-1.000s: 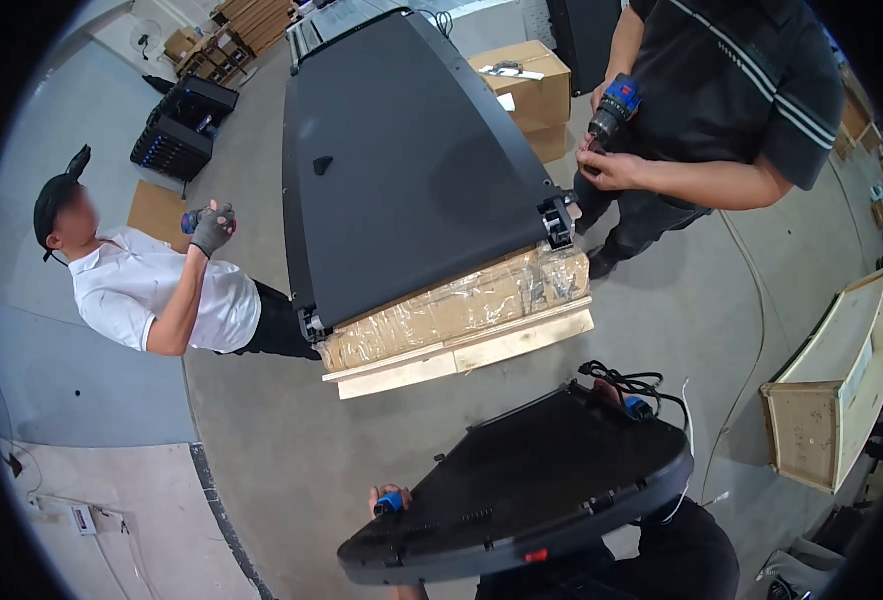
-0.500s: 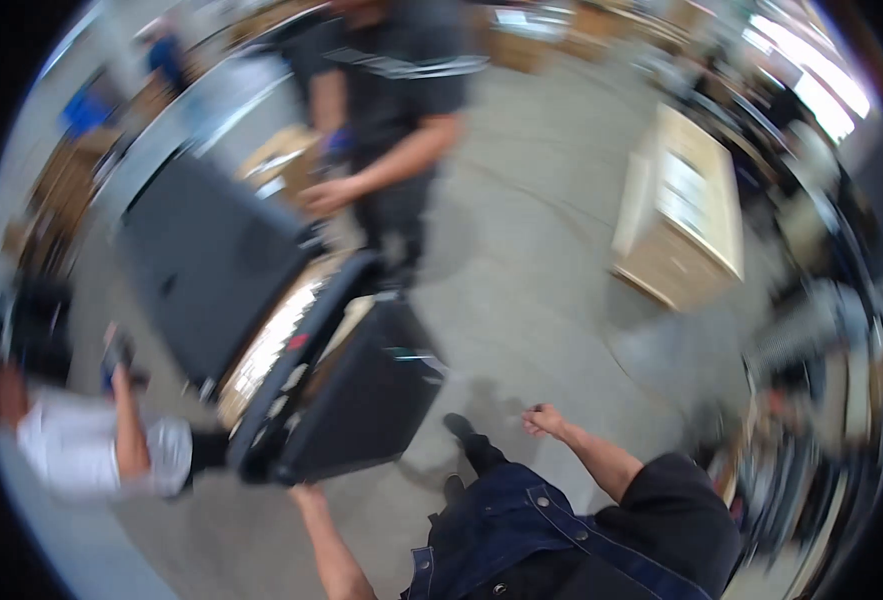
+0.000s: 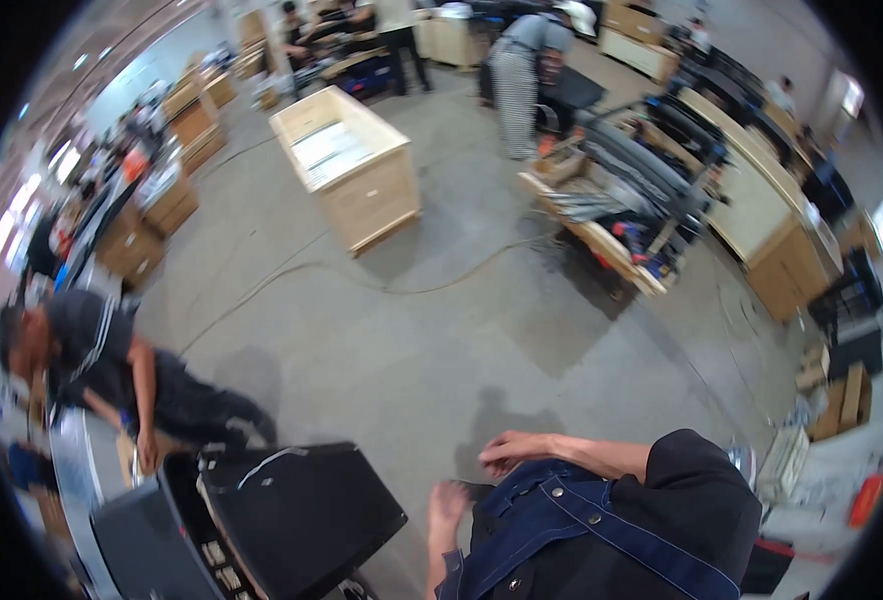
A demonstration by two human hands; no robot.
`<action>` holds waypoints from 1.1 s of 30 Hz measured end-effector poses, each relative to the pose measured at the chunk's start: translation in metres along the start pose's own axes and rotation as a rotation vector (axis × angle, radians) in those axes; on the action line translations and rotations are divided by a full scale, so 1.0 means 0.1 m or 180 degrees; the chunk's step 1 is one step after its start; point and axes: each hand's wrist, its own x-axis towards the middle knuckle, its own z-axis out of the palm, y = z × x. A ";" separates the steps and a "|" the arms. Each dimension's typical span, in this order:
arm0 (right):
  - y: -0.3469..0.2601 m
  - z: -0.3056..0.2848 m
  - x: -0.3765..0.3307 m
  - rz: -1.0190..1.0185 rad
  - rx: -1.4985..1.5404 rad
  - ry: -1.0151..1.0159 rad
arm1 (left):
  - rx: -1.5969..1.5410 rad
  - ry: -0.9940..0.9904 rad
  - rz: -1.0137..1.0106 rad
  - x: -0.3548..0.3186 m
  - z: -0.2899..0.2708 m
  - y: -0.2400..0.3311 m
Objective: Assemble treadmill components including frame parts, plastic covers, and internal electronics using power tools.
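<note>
My left hand (image 3: 448, 499) hangs in front of my body, apart from the black case. Its fingers are smeared by motion. Just to the right, my right hand (image 3: 506, 453) is at the front of my blue denim apron (image 3: 531, 510), loosely curled with nothing visible in it. At the lower left stands a large black flat-sided case (image 3: 311, 510) with a light cord lying along its top edge. A narrow gap with several small pale pieces separates it from a dark grey panel (image 3: 146, 535). A co-worker in dark clothes (image 3: 151, 370) leans beside the panel, one hand near it.
Ahead on the grey floor sits an open wooden crate (image 3: 371, 190) with papers inside. A wooden cart (image 3: 611, 210) piled with parts and tools stands to the right. A cable (image 3: 391, 288) crosses the floor. Cardboard boxes (image 3: 846, 400) lie along the right edge.
My view has swung to the right, so the crate and the black case now appear further left. My left hand has come off the case and moved in toward my body, near my right hand.
</note>
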 end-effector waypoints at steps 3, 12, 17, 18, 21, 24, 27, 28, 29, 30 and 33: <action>-0.19 0.01 -1.10 -0.0460 0.0168 -0.0196 | 0.1401 0.0486 -0.1197 0.79 1.89 -1.01; 1.11 -1.59 -3.80 -0.1807 0.0519 -0.0014 | 0.3416 -0.1457 -0.2144 1.92 3.34 -4.06; 1.54 -2.23 -5.03 -0.2227 0.0034 0.1477 | 0.4119 -0.2188 -0.2164 2.33 3.86 -5.37; 1.61 -2.42 -5.19 -0.2237 0.0043 0.1445 | 0.3764 -0.1798 -0.2570 2.44 3.92 -5.59; 1.82 -2.87 -5.49 -0.2848 0.1627 0.0816 | 0.3494 -0.0839 -0.3506 2.84 4.00 -6.01; 1.98 -3.40 -5.66 -0.3311 0.2420 0.0596 | 0.3754 -0.0458 -0.3671 3.31 4.53 -6.46; 2.00 -4.14 -5.83 -0.3162 0.2361 0.0600 | 0.3556 -0.0465 -0.3737 3.92 4.70 -6.91; 1.98 -4.41 -5.92 -0.3024 0.2323 0.0659 | 0.3471 -0.0475 -0.3758 4.14 4.76 -7.07; 1.95 -4.68 -6.02 -0.2977 0.2335 0.0657 | 0.3370 -0.0483 -0.3779 4.36 4.83 -7.22; 1.91 -4.94 -6.12 -0.2847 0.2364 0.0805 | 0.3255 -0.0487 -0.3799 4.58 4.90 -7.38; 1.51 -5.79 -6.55 -0.2474 0.2337 0.1080 | 0.2937 -0.0476 -0.3869 5.23 5.36 -7.70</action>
